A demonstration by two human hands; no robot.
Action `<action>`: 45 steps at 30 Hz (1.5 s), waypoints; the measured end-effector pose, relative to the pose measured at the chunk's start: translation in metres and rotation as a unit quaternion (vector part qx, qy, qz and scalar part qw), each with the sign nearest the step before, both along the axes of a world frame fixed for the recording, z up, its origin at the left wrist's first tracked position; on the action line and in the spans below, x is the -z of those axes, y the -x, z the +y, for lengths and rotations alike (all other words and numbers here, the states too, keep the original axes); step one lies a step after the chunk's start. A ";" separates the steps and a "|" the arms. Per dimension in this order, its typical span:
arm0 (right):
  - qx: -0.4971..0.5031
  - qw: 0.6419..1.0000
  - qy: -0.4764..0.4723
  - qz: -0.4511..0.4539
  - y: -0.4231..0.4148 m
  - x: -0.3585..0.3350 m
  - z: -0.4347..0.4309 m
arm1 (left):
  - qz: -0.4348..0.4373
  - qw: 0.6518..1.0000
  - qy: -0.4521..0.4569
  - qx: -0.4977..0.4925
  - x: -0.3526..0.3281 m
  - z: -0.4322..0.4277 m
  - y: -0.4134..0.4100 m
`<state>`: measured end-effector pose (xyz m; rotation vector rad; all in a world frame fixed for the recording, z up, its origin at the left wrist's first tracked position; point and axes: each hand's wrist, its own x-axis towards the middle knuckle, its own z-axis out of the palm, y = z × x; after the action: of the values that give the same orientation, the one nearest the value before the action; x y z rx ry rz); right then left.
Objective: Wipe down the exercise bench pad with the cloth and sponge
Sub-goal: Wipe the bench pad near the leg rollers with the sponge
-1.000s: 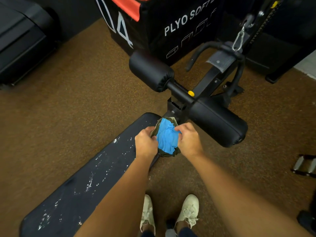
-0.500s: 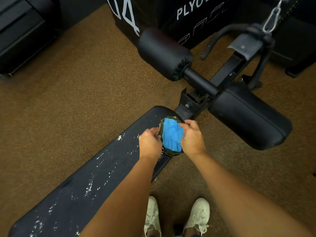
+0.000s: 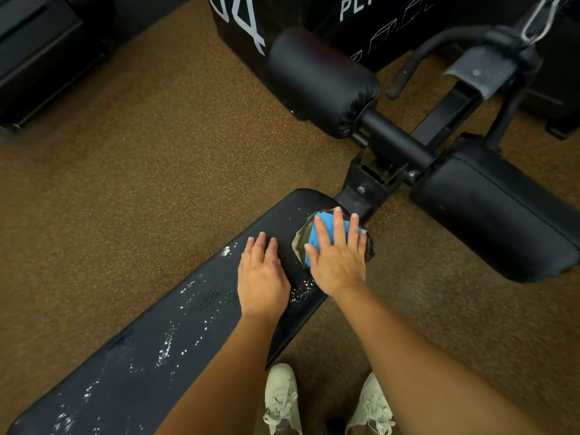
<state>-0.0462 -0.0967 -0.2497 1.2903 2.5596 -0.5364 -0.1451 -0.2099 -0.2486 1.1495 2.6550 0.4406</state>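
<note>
The black bench pad [image 3: 175, 334] runs from lower left to centre and is dotted with white specks. At its far end lies a green sponge [image 3: 301, 241] with a blue cloth [image 3: 329, 222] bunched on top. My right hand [image 3: 337, 265] presses flat on the cloth, fingers spread, pinning cloth and sponge to the pad. My left hand [image 3: 262, 277] rests palm down on the bare pad just left of them, holding nothing.
Two black foam rollers [image 3: 320, 80] [image 3: 496, 208] on a crossbar stand just beyond the pad's end. A black plyo box [image 3: 314, 14] sits behind them and dark equipment [image 3: 40, 51] at top left. My white shoes [image 3: 281, 400] stand on brown speckled floor beside the bench.
Both hands have let go of the bundle they held up. The cloth and sponge now lie on the pad under my flat right hand, and my left hand moved onto the pad.
</note>
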 end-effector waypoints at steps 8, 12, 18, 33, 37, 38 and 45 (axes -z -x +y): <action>-0.025 0.997 -0.070 0.025 -0.013 0.014 -0.001 | 0.011 1.000 0.008 0.007 0.019 -0.019 0.000; 0.069 0.995 -0.070 0.028 0.017 0.016 -0.004 | 0.014 0.999 0.013 0.025 0.023 -0.019 0.003; -0.054 0.992 -0.102 0.049 -0.017 0.020 0.004 | 0.023 1.000 0.004 0.019 0.025 -0.014 0.004; 0.041 0.995 -0.086 0.033 0.009 0.018 0.016 | 0.041 0.998 0.057 -0.009 0.029 -0.007 -0.010; -0.141 0.981 -0.112 0.070 -0.015 0.022 0.010 | 0.055 0.996 0.063 -0.019 0.033 -0.005 -0.011; -0.167 0.976 -0.113 0.079 -0.024 0.025 0.016 | 0.058 0.996 0.062 -0.018 0.033 -0.006 -0.012; -0.019 0.992 -0.111 0.060 0.013 0.021 0.004 | 0.068 0.995 0.067 -0.015 0.035 -0.006 -0.012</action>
<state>-0.0595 -0.0925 -0.2703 1.3105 2.8034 -0.3380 -0.1334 -0.2158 -0.2831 1.1373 2.7717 0.1907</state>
